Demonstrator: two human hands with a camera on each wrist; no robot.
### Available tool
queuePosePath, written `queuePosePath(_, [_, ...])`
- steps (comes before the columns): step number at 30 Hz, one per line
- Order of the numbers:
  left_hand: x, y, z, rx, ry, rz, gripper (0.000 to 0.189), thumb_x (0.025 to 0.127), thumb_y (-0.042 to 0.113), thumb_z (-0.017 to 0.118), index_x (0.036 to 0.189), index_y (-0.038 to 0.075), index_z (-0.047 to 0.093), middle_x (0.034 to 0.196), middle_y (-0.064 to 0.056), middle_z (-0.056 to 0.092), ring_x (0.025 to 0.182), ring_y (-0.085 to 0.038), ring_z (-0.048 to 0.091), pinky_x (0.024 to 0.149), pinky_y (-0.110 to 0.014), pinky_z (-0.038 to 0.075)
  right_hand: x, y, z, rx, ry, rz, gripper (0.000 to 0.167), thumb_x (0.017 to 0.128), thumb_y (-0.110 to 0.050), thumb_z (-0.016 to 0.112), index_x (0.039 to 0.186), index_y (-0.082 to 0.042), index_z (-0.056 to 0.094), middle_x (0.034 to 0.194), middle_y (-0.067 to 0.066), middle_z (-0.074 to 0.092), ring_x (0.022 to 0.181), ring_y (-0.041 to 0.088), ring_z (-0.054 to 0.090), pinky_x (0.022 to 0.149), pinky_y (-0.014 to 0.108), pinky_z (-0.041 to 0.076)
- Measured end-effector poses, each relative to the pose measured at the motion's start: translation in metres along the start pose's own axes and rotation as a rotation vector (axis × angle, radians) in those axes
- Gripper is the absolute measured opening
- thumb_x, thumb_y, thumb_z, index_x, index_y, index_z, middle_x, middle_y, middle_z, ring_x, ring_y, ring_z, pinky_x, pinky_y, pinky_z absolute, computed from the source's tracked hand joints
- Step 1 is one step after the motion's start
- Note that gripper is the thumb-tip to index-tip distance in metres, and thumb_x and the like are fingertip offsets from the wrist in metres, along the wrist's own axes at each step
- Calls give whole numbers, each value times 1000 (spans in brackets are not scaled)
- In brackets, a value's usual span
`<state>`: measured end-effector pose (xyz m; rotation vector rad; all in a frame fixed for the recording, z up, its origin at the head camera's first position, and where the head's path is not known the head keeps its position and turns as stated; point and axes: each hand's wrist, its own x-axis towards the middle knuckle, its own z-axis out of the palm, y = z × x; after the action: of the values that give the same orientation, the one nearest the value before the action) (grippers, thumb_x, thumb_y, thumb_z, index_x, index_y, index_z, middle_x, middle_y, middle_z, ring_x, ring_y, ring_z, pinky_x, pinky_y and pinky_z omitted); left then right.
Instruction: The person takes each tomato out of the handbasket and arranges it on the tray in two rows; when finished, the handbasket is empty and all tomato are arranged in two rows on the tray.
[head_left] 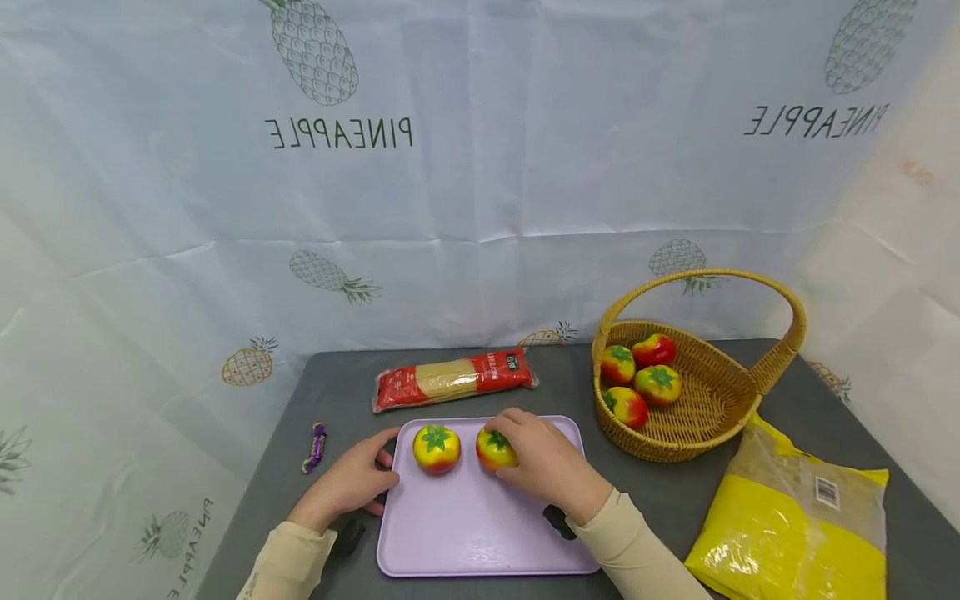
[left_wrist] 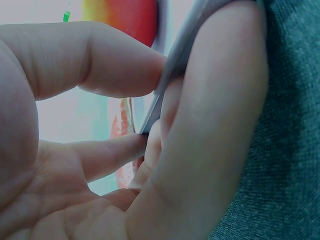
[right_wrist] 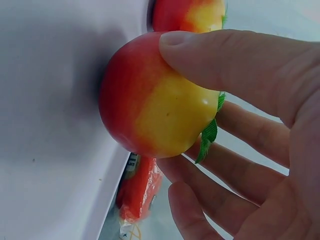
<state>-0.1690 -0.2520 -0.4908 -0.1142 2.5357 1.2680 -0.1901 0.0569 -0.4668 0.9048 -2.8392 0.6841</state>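
holding lilac tray [head_left: 480,533] and one red-yellow fruit [right_wrist: 152,102]

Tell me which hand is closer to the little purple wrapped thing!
Left. The left hand grips the edge of the tray, close to the purple wrapped thing; the right hand is farther right, holding a fruit.
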Motion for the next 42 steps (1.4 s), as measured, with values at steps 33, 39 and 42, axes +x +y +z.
queuePosePath(33, [1, 3, -2, 43, -6, -19, 80, 91, 5, 76, 163, 11, 44, 108, -13, 58, 72, -23, 66, 53, -39, 65, 2, -4, -2, 20, -55, 63, 54, 83, -29, 94, 131, -17, 72, 132, 5, 69, 113, 26, 68, 103, 48, 61])
queuePosePath(39, [1, 3, -1, 53, -6, -29, 80, 91, 6, 77, 164, 11, 44, 109, -13, 59, 73, -23, 66, 54, -38, 65, 1, -3, -3, 28, -65, 69, 56, 83, -30, 94, 132, -17, 72, 134, 7, 68, 115, 27, 68, 104, 48, 61])
queuePosePath(42, [1, 3, -1, 57, -9, -34, 80, 91, 6, 77, 164, 11, 44, 109, -13, 59, 74, -22, 66, 54, -38, 65, 0, -3, -5, 33, -70, 73, 58, 82, -30, 94, 133, -16, 71, 135, 7, 68, 116, 27, 68, 105, 48, 61])
